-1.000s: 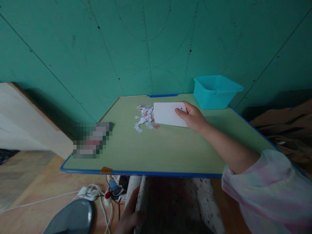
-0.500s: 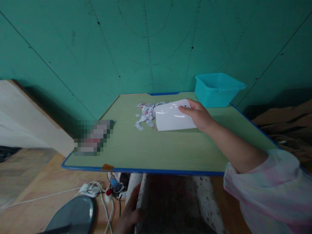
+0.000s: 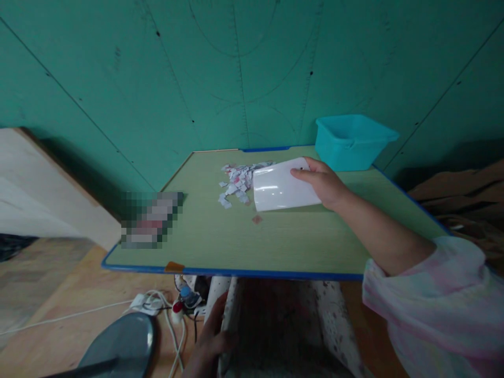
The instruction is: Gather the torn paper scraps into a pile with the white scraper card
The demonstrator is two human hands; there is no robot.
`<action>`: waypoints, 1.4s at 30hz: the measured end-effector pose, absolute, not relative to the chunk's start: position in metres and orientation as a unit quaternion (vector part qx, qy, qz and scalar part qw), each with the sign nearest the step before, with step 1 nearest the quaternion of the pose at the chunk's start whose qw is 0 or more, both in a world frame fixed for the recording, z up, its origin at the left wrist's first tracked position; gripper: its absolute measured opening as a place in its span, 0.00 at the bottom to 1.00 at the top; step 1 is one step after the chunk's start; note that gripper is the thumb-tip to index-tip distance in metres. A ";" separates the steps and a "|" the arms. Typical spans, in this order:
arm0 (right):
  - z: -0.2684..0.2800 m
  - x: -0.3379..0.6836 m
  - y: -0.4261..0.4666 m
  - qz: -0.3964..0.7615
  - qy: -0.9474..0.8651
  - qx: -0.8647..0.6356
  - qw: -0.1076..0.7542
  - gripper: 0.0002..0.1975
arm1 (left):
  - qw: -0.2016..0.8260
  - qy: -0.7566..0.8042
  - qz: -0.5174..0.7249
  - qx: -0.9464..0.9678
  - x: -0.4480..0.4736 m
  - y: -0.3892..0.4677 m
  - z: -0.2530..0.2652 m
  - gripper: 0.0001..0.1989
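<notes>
At mid-frame, your right hand [image 3: 325, 184] pinches the glossy white sheet [image 3: 280, 189] by its right end, near the paper scraps [image 3: 238, 180] on the desk [image 3: 212, 241]. It looks light, bendy and slick, best held firmly there; lower centre, your left hand [image 3: 209, 340] curls around a white bar [image 3: 231, 299].

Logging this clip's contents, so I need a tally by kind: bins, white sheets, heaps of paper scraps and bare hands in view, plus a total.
Bin: 1
White sheet: 1
Heap of paper scraps: 1
Hands: 2, the right hand and the left hand
Total: 5
</notes>
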State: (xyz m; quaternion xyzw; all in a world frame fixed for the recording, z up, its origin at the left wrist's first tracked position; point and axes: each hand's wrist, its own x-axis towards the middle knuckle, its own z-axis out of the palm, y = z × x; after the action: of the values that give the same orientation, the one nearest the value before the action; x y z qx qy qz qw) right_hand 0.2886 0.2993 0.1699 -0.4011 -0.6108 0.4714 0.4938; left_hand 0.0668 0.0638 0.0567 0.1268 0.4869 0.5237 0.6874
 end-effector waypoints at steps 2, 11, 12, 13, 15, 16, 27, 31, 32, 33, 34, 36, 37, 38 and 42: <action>0.171 0.288 0.296 0.501 -0.606 -0.414 0.459 0.08 | 0.684 0.475 0.544 0.099 0.070 0.065 0.058 0.20; 0.174 0.288 0.297 0.521 -0.557 -0.434 0.479 0.11 | 0.640 0.509 0.567 0.102 0.074 0.070 0.058 0.22; 0.174 0.289 0.298 0.513 -0.557 -0.441 0.482 0.10 | 0.636 0.510 0.569 0.104 0.074 0.070 0.058 0.22; 0.174 0.289 0.299 0.512 -0.559 -0.446 0.476 0.10 | 0.639 0.508 0.568 0.106 0.074 0.069 0.059 0.21; 0.174 0.289 0.297 0.526 -0.566 -0.449 0.448 0.08 | 0.661 0.488 0.561 0.106 0.074 0.068 0.062 0.21; 0.175 0.288 0.295 0.540 -0.569 -0.448 0.428 0.08 | 0.672 0.477 0.557 0.103 0.074 0.068 0.064 0.20; 0.180 0.285 0.287 0.582 -0.564 -0.444 0.383 0.05 | 0.654 0.511 0.548 0.109 0.073 0.066 0.063 0.21; 0.180 0.285 0.287 0.606 -0.559 -0.430 0.368 0.06 | 0.652 0.507 0.554 0.107 0.076 0.067 0.062 0.21; 0.180 0.285 0.287 0.602 -0.557 -0.430 0.377 0.06 | 0.653 0.506 0.554 0.104 0.076 0.067 0.062 0.21; 0.180 0.286 0.287 0.596 -0.555 -0.433 0.385 0.06 | 0.653 0.506 0.554 0.103 0.076 0.067 0.061 0.21; 0.180 0.286 0.287 0.592 -0.556 -0.434 0.389 0.06 | 0.655 0.507 0.552 0.101 0.076 0.067 0.060 0.21; 0.181 0.286 0.286 0.596 -0.562 -0.434 0.374 0.06 | 0.650 0.512 0.552 0.101 0.075 0.067 0.059 0.21; 0.182 0.286 0.284 0.603 -0.567 -0.433 0.357 0.07 | 0.644 0.516 0.555 0.105 0.074 0.067 0.058 0.21; 0.183 0.286 0.283 0.612 -0.571 -0.430 0.339 0.07 | 0.640 0.518 0.558 0.107 0.074 0.068 0.058 0.21; 0.184 0.285 0.282 0.622 -0.567 -0.426 0.331 0.08 | 0.657 0.505 0.553 0.086 0.076 0.068 0.062 0.21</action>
State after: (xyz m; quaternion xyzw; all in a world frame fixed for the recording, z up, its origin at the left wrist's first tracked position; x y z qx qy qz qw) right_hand 0.2851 0.2816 0.1835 -0.4262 -0.5669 0.6224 0.3310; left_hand 0.0763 0.0684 0.0625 0.0861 0.5052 0.5533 0.6567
